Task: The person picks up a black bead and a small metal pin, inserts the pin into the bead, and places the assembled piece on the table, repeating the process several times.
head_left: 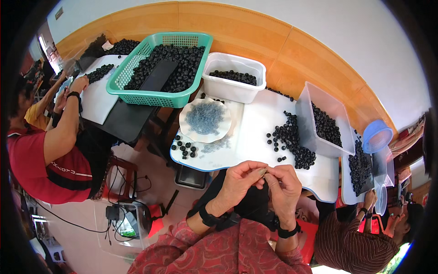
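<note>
Just off the front edge of the white table (255, 132), my left hand (239, 182) and my right hand (284, 194) meet, thumbs and fingertips pinched together. Whatever they pinch is too small to make out. Beyond my left hand, a wavy-rimmed white plate (185, 122) bears a heap of tiny blue-grey pieces (205, 118). Some of these lie spilled beside it (216, 145). A small group of round black parts (185, 148) sits at the table's left end. More black parts (292, 137) are spread on the right, past my right hand.
A green basket (159, 98) and a white tub (235, 91) of black parts stand at the back. A clear bin (319, 141) and a blue sieve (378, 136) are to the right. One person in red (50, 169) works at left, another in stripes (356, 242) at right.
</note>
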### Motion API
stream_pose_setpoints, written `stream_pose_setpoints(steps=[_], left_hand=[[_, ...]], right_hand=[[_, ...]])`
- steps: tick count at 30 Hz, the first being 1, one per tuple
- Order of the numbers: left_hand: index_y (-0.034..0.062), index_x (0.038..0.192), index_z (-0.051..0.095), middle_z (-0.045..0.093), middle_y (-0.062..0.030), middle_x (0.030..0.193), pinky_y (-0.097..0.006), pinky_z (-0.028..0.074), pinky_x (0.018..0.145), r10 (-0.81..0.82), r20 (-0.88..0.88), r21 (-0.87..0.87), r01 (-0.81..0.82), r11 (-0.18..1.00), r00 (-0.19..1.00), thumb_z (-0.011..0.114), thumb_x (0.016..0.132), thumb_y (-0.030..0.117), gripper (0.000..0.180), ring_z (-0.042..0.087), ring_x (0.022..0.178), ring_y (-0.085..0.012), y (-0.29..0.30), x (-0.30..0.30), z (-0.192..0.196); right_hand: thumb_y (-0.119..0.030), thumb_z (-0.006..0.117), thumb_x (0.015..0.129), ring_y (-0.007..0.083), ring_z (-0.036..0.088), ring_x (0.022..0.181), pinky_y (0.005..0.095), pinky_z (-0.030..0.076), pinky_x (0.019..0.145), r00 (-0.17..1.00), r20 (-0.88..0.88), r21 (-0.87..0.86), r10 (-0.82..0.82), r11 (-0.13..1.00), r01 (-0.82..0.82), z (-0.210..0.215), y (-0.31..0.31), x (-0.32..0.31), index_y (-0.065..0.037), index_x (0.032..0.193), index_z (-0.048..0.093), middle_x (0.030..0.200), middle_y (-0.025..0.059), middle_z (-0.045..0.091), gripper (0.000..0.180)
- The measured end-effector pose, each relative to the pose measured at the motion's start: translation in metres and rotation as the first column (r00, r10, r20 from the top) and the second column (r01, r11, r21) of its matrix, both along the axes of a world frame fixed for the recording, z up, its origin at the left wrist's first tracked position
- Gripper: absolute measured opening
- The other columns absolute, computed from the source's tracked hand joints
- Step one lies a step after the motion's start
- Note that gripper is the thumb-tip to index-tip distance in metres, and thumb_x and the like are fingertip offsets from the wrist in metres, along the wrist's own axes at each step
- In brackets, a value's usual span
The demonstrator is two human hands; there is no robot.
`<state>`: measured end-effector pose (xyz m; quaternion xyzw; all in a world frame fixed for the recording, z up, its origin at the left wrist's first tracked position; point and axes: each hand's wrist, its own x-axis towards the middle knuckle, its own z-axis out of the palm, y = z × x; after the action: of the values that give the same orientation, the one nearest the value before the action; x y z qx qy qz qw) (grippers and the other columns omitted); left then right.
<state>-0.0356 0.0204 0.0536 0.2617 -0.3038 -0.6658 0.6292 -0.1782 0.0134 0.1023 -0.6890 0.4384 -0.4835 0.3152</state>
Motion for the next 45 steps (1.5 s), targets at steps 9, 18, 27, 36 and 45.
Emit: stream_pose_setpoints(steps=[9,18,27,36,45], left_hand=[[-0.0025,0.117,0.065,0.067,-0.0054,0.094,-0.022,0.054,0.069,0.002,0.011,0.011,-0.002,1.0,1.0,0.06,0.1,0.006,0.02,0.063,0.076,-0.0102,0.002,-0.002,0.002],[-0.001,0.114,0.067,0.068,-0.0037,0.091,-0.021,0.054,0.068,-0.033,-0.072,-0.012,0.032,0.999,0.997,0.061,0.1,0.01,0.019,0.063,0.076,-0.007,0.004,-0.002,0.008],[-0.0006,0.114,0.067,0.068,-0.0033,0.093,-0.021,0.054,0.069,-0.042,-0.08,0.009,0.043,0.999,0.996,0.061,0.1,0.01,0.019,0.062,0.077,-0.0069,0.009,-0.001,0.01],[-0.0002,0.115,0.067,0.068,-0.0032,0.095,-0.021,0.055,0.071,-0.101,-0.106,-0.007,0.101,0.995,0.989,0.061,0.1,0.01,0.019,0.063,0.079,-0.0071,0.012,0.0,0.003],[-0.0006,0.116,0.066,0.068,-0.0041,0.096,-0.022,0.056,0.071,-0.111,-0.069,0.005,0.111,0.994,0.991,0.062,0.1,0.011,0.02,0.065,0.08,-0.008,0.016,-0.005,0.002]], right_hand=[[0.007,0.07,0.086,0.0115,0.061,0.075,0.0229,0.048,0.064,1.0,-0.013,-0.087,0.017,0.996,-0.018,0.0,0.0,-0.002,0.001,0.102,0.071,0.093,0.007,0.062,0.017],[0.006,0.07,0.086,0.0122,0.062,0.075,0.024,0.05,0.064,0.999,-0.028,-0.136,0.02,0.99,-0.023,0.012,0.004,-0.001,0.001,0.101,0.071,0.093,0.0071,0.063,0.015],[0.006,0.069,0.088,0.0117,0.062,0.081,0.0226,0.05,0.069,0.999,-0.029,-0.102,0.017,0.995,-0.02,0.008,0.012,-0.002,0.002,0.101,0.071,0.096,0.0077,0.064,0.014],[0.006,0.071,0.086,0.0154,0.064,0.075,0.026,0.051,0.065,0.998,-0.06,-0.136,0.0,0.991,-0.008,0.011,0.014,-0.004,0.0,0.099,0.071,0.091,0.0091,0.066,0.014],[0.006,0.07,0.086,0.0174,0.065,0.074,0.027,0.051,0.064,0.989,-0.146,-0.203,-0.036,0.979,0.005,0.015,0.021,-0.007,-0.001,0.099,0.069,0.09,0.0103,0.066,0.014]])
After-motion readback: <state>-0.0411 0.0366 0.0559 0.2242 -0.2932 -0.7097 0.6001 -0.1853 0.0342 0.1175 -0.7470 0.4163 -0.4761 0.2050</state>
